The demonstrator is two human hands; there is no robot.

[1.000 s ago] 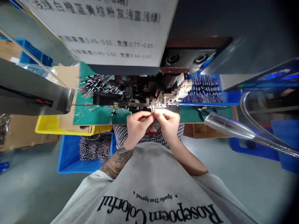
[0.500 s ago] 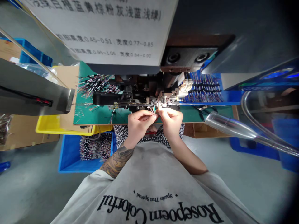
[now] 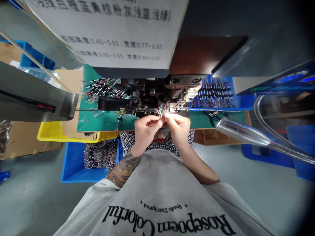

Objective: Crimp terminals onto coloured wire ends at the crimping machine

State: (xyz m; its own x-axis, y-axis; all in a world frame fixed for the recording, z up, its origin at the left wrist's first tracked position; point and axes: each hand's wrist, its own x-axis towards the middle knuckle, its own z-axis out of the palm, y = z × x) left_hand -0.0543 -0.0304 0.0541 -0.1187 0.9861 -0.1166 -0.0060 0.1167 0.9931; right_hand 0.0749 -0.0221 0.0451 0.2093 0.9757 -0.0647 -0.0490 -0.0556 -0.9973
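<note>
My left hand and my right hand meet fingertip to fingertip at the front of a crimping machine. Both pinch a small bundle of thin coloured wires, whose bare ends point up into the machine's tooling. A strip of terminals feeds in from the left toward the same spot. The machine stands on a green mat. The machine's dark head is down low over the tooling.
A pile of wire pieces lies on the mat's left, and a blue tray of wire pieces sits right. Below are a yellow bin and a blue bin. A metal flexible lamp reaches in from the right. A printed sheet hangs above.
The machine's head has come down over the tooling, hiding the white part at its right. My hands shifted slightly, keeping the wire ends at the tooling.
</note>
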